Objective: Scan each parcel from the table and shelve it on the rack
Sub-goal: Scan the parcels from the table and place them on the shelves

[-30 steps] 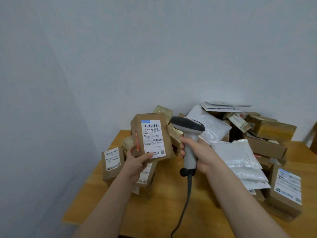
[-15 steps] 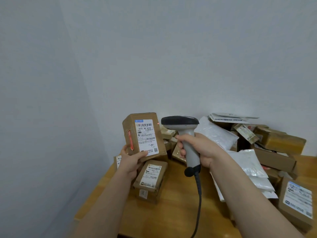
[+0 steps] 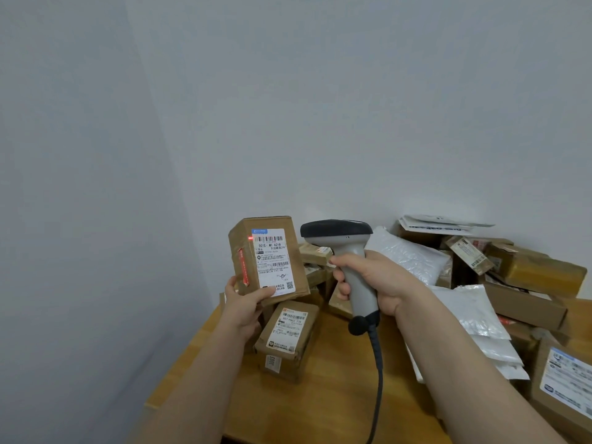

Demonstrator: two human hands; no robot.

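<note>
Since before, the beam [image 3: 250,238] has slid from the side of the box [image 3: 267,264] to its barcode [image 3: 269,239]. Left hand [image 3: 243,307] grips the box above the table [image 3: 320,408]; right hand [image 3: 374,283] clasps the scanner [image 3: 349,257]. Scanning step; next, centre the beam across the bars.

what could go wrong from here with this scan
1. The red light from the scanner sits at the left edge of the label, beside the top barcode rather than across it, so the read may fail.
2. The left hand grips the box only at its lower corner; it could slip onto the parcel below.
3. The cable trails from the right hand over the table and might snag the white mailers.
</note>
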